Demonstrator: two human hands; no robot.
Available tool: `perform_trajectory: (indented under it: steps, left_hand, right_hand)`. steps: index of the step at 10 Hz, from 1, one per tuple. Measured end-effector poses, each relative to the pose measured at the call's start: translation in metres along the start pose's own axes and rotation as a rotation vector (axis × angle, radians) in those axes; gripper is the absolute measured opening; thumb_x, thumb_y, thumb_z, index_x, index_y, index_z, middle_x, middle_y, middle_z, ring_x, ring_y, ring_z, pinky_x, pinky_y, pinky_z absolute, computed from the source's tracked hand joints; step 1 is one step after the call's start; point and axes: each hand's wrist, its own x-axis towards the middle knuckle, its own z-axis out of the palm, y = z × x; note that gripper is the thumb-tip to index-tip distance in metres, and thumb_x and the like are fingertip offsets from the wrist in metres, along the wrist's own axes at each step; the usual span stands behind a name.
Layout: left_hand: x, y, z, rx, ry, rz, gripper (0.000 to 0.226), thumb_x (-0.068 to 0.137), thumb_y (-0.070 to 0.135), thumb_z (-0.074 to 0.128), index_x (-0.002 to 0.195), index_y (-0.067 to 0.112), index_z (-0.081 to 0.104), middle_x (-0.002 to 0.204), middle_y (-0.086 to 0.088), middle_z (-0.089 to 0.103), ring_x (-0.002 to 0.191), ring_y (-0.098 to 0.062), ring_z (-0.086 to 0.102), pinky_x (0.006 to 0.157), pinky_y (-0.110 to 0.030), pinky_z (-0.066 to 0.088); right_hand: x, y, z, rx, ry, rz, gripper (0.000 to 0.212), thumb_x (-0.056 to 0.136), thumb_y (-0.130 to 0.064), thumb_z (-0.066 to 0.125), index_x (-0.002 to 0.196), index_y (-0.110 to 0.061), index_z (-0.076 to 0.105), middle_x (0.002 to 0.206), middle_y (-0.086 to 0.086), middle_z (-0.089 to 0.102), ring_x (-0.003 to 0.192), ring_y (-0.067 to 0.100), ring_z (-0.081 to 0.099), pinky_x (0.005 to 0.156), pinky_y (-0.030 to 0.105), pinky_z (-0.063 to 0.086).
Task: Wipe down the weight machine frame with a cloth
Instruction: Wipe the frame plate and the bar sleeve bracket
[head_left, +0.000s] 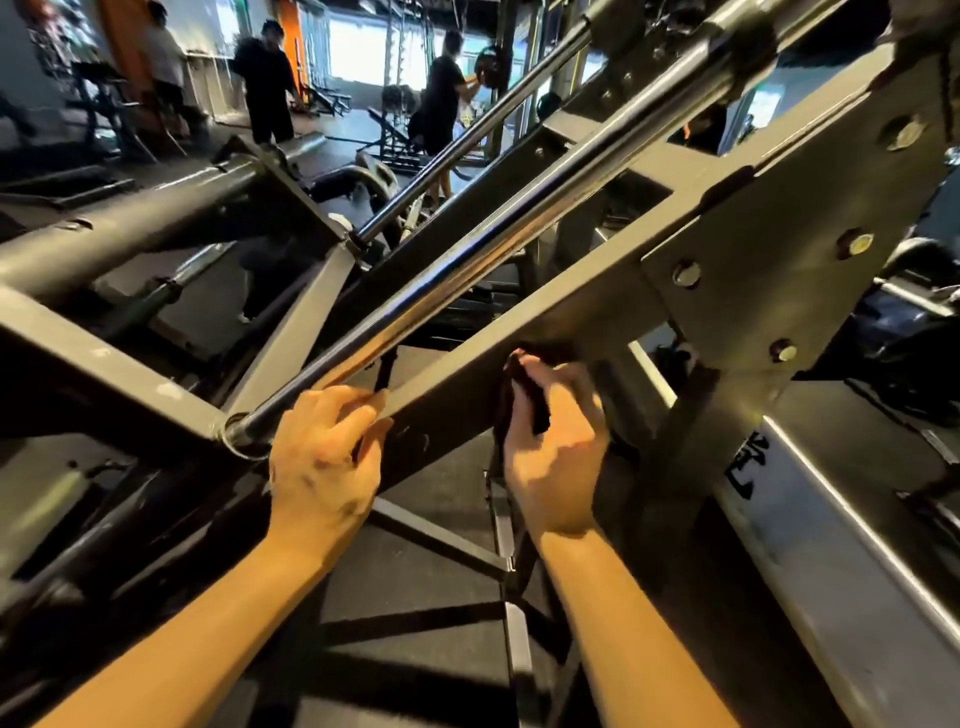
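A dark grey square beam (545, 322) of the weight machine frame runs diagonally from lower left to upper right. My right hand (556, 452) grips a dark cloth (527, 400) and holds it against the beam's lower side. My left hand (322, 457) holds the beam's lower end, fingers curled round its upper edge. A chrome guide rod (467, 260) lies just above the beam, parallel to it, ending in a socket beside my left hand.
A bolted grey plate (769, 270) joins the beam at the right. More frame tubes (119, 228) cross at the left, and floor struts (436, 535) lie below. Three people (441, 93) stand among gym equipment at the back. Dark rubber flooring lies underneath.
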Motion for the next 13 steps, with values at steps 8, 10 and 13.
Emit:
perform_trajectory:
  steps: [8, 10, 13]
  left_hand:
    - [-0.030, -0.046, 0.008, -0.151, -0.021, -0.185, 0.016, 0.095, 0.013, 0.069, 0.106, 0.006, 0.078, 0.102, -0.001, 0.069, 0.094, -0.015, 0.063, 0.086, -0.036, 0.055]
    - [-0.042, -0.049, 0.019, -0.160, 0.016, -0.255, 0.014, 0.093, 0.012, 0.071, 0.103, 0.005, 0.078, 0.094, -0.002, 0.068, 0.088, -0.017, 0.063, 0.078, -0.037, 0.055]
    - [-0.049, -0.067, 0.020, -0.205, -0.016, -0.220, 0.020, 0.093, 0.008, 0.070, 0.111, 0.004, 0.077, 0.104, -0.004, 0.069, 0.096, -0.016, 0.063, 0.089, -0.009, 0.044]
  right_hand:
    - [-0.007, -0.009, 0.006, -0.020, -0.072, -0.289, 0.025, 0.101, -0.024, 0.062, 0.121, -0.012, 0.070, 0.116, 0.007, 0.066, 0.100, 0.023, 0.069, 0.089, 0.036, 0.059]
    - [-0.022, -0.011, 0.036, 0.049, 0.070, -0.211, 0.025, 0.099, -0.014, 0.065, 0.122, -0.004, 0.068, 0.118, 0.014, 0.066, 0.115, 0.021, 0.064, 0.103, 0.028, 0.050]
    - [-0.039, -0.019, 0.041, -0.070, -0.217, -0.260, 0.025, 0.102, -0.019, 0.056, 0.122, -0.012, 0.071, 0.116, 0.005, 0.067, 0.105, 0.008, 0.062, 0.094, 0.032, 0.055]
